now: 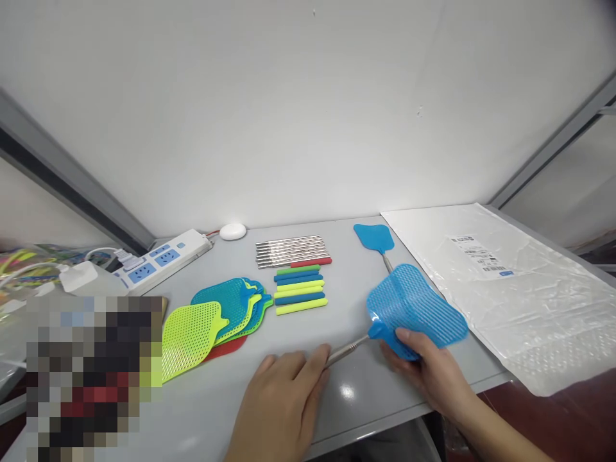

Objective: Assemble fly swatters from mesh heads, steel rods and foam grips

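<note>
My right hand (428, 369) grips a blue fly swatter head (414, 305) near its neck, thumb on top. A silver metal rod (349, 348) runs left from that neck into my left hand (286, 398), whose fingers are closed round it above the table's front part. To the left lies a fanned pile of swatter heads, with a yellow-green head (192, 337) on top, a teal head (224, 301) behind and a red head (230, 347) underneath. Several coloured handle sleeves (301, 289) lie in a row at the middle, in front of silver rods (291, 250).
Behind my right hand lies another blue fly swatter (374, 237). A white bubble mailer (500, 276) covers the table's right side. At the back left are a power strip (163, 260) with plugs and a white oval device (233, 231). A wall stands behind the grey table (346, 295).
</note>
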{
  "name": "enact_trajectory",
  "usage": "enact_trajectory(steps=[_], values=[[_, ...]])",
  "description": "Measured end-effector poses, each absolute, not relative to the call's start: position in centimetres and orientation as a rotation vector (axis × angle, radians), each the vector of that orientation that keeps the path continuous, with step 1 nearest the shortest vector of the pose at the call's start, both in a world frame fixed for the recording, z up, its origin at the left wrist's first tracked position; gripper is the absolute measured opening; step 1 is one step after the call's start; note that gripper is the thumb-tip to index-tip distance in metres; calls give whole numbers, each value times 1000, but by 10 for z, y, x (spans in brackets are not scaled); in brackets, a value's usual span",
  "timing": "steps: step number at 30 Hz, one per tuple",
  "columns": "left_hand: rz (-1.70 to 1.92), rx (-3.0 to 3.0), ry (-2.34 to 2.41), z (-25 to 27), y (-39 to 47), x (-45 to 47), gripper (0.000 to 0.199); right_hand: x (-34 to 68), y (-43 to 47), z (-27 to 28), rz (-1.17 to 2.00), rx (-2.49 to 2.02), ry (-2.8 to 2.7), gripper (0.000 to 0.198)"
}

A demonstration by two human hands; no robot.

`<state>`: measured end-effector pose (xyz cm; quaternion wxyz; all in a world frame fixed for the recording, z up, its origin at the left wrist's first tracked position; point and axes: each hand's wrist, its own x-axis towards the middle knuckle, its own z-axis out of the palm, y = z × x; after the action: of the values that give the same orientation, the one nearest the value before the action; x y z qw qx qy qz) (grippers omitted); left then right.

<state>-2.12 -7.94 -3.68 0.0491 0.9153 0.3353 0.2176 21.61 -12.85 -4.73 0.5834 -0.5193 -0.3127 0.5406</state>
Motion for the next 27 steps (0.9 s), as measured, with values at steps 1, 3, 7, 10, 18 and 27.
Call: enact_trajectory(steps=[1, 3, 7, 10, 18, 27], values=[[668, 2797, 1009, -37, -79, -21, 34, 214, -127, -46, 1240, -1231, -725, 42], [680, 2807, 999, -38, -79, -21, 34, 210, -124, -41, 1204, -1269, -728, 43], [694, 2826, 989, -40, -79, -21, 36, 207, -123, -34, 1176, -1341, -666, 36], [709, 2860, 964, -40, -81, -19, 37, 210, -127, -35, 1168, -1386, -739, 32], [810, 2861, 944, -32, -83, -15, 30, 211, -130, -36, 1164, -1409, -1116, 38], [754, 2681, 938, -26, -83, -14, 26, 218, -127, -40, 1247, -1288, -1071, 34]])
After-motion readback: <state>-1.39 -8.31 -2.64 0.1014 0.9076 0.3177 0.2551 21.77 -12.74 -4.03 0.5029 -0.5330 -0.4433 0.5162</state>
